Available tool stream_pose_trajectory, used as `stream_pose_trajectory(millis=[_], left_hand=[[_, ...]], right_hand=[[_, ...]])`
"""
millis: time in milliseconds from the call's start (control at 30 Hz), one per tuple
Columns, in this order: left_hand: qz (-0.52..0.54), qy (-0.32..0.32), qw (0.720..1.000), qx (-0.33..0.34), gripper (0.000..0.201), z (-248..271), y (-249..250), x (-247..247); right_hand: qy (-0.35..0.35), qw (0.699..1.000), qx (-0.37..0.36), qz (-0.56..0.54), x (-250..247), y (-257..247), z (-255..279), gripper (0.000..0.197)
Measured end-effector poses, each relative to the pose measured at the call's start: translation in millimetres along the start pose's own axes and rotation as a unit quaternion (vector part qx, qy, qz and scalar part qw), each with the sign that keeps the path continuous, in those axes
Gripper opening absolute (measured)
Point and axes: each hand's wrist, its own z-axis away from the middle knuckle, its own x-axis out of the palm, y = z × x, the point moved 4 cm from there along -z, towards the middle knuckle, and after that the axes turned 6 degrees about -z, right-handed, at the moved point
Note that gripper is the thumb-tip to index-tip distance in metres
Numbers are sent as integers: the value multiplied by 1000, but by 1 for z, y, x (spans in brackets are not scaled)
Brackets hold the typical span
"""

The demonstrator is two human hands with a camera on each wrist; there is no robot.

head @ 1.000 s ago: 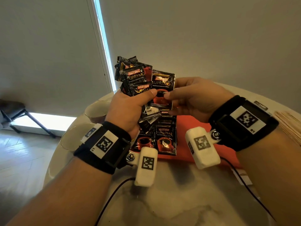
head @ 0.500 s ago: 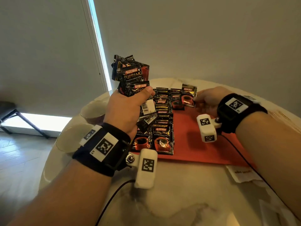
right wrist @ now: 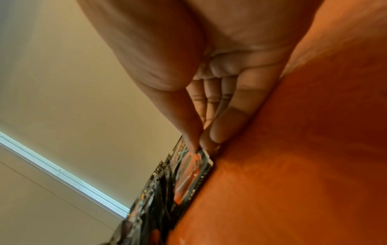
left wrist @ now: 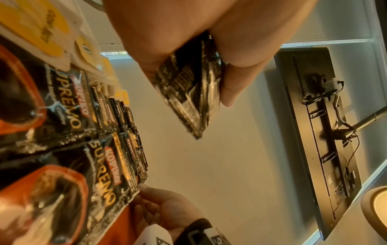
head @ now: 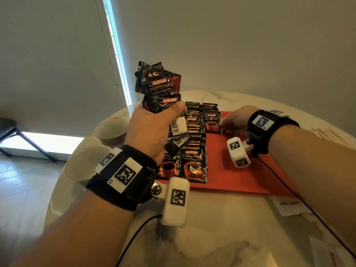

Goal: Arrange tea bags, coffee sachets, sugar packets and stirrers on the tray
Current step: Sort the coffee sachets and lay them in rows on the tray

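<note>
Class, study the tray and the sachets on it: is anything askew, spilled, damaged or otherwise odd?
Nothing stands out. The sachets lie in neat overlapping columns on the red tray, none torn or spilled. The right hand pinches a sachet at the far end of a new column, flat and square to the others. The left hand grips a fanned bunch.

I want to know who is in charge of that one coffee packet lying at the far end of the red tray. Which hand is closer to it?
Right. The right hand pinches the edge of that coffee packet on the red tray. The left hand is raised apart, gripping a bunch of packets.

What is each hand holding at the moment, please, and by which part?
The left hand grips a bunch of sachets around their lower halves. The right hand pinches one sachet by its right edge, on the tray.
</note>
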Motion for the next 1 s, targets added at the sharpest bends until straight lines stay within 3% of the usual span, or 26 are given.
stream_pose_trajectory(millis=[267,433,533,633,767,833,933,1000], left_hand=[[-3,-2,1000,-7,34,1,-2,0],[-14,0,1000,-20,36,3,-3,2],[12,-11,999,-28,41,3,-4,3],[65,-30,996,-51,49,5,-2,7],[117,-27,992,-46,61,10,6,9],[132,-15,991,-29,61,11,8,10],[160,-5,987,-11,48,12,9,9],[172,-8,985,0,41,11,11,9]], right_hand=[[0,1000,-20,6,1,0,-1,9],[-16,998,-17,-51,-1,-1,6,12],[11,996,-73,-49,-11,-19,32,14],[-91,984,-127,-80,1,-34,76,18],[-282,951,-122,-41,35,-32,128,40],[-308,942,-129,-34,44,-31,136,47],[-294,940,-153,-76,44,-35,136,23],[-287,933,-172,-133,39,-40,134,23]])
